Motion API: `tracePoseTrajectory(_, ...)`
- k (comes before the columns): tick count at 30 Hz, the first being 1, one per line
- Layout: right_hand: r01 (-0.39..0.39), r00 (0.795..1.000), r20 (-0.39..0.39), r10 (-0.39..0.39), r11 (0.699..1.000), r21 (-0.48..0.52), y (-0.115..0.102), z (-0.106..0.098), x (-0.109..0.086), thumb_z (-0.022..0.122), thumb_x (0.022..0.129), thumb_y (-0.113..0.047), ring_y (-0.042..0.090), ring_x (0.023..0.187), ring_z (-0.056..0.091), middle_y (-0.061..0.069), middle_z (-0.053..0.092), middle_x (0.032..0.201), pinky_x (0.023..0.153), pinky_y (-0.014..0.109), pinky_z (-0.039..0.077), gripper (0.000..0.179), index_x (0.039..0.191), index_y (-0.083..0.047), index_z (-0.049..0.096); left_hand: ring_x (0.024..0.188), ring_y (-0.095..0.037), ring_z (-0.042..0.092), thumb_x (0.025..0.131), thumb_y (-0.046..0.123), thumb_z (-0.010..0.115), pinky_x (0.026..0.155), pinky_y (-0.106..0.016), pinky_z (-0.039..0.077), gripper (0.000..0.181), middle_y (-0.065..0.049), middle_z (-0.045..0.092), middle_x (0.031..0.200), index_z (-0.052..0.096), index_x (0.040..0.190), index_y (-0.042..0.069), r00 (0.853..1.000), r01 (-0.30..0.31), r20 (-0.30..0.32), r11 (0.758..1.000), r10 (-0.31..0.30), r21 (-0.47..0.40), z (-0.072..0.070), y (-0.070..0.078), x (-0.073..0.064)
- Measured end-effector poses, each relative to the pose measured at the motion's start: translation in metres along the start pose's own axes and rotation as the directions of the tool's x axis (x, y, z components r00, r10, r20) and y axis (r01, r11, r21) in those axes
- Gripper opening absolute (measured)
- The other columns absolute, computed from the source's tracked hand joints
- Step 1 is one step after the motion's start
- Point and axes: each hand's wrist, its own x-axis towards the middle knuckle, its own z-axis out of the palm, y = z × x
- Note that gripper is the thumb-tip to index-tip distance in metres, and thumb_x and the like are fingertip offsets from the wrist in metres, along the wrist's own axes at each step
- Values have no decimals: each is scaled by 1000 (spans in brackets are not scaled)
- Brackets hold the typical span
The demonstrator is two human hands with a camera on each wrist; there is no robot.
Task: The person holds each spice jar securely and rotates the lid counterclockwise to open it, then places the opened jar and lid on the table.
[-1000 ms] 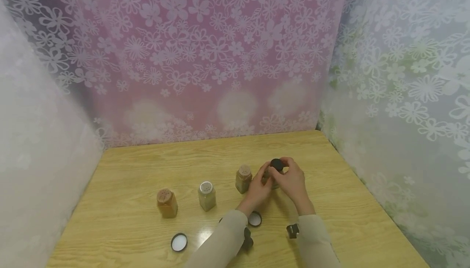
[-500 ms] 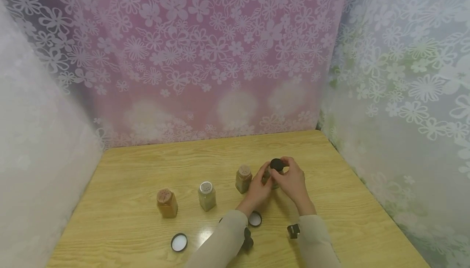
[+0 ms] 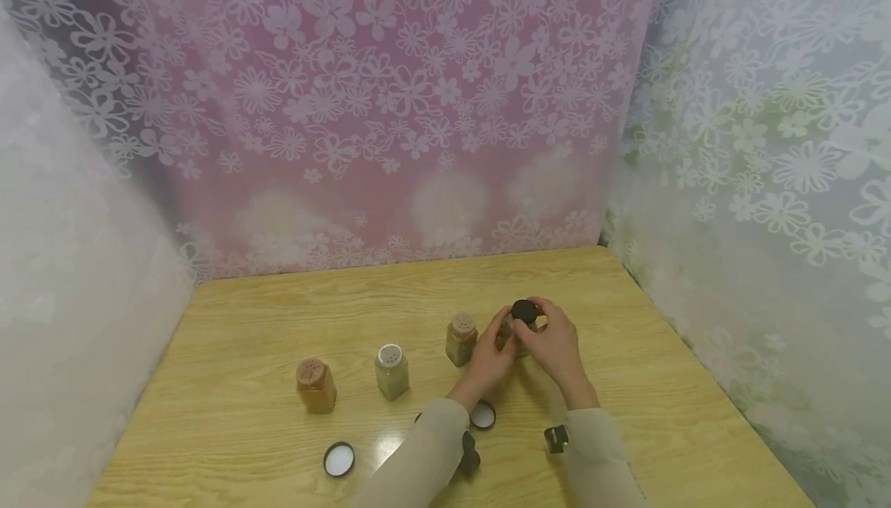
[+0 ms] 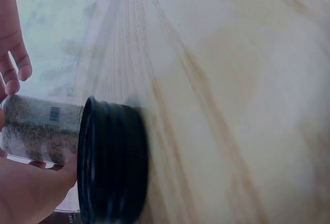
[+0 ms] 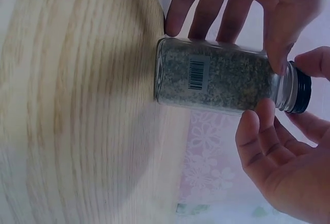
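Note:
In the head view my left hand (image 3: pixel 489 361) grips a square glass spice jar (image 5: pixel 216 77) that stands on the table. It holds grey-green flakes and bears a barcode label. My right hand (image 3: pixel 554 344) pinches the jar's black cap (image 3: pixel 524 311) between thumb and fingers. Clear threads of the neck show below the cap in the right wrist view. Just left of my left hand stands a jar with a tan perforated top (image 3: pixel 462 338). A loose black lid (image 4: pixel 114 162) lies close to my left wrist.
Further left stand a jar of pale green powder (image 3: pixel 393 376) and a jar of orange powder (image 3: pixel 316 388), both with perforated tops. Another black-rimmed lid (image 3: pixel 339 459) lies white side up near the front of the wooden table (image 3: pixel 334 307). Patterned curtains (image 3: pixel 418 106) enclose the table.
My right thumb and fingers have shifted slightly around the cap, and a bit more of its top shows. My left hand and the other jars stay in place.

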Motion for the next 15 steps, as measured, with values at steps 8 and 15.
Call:
tracePoseTrajectory(8, -22, 999, -31, 22, 1000, -1, 1, 4, -1, 79, 96, -33, 31, 87, 70, 28, 64, 130, 75, 38, 60, 61, 137, 3, 51, 148, -43, 46, 112, 28, 53, 117, -64, 42, 55, -17, 51, 159, 37, 164, 23, 1000, -2, 5, 1000, 2, 3, 0, -2, -1)
tracePoseTrajectory(15, 0, 1000, -7, 0, 1000, -13, 1, 2, 1, 75, 98, -28, 28, 84, 65, 26, 64, 131, 73, 34, 54, 58, 145, -1, 55, 148, -43, 47, 112, 28, 54, 118, -64, 42, 56, -19, 52, 157, 37, 164, 18, 1000, -14, 0, 1000, 14, -3, -1, 0, 0)
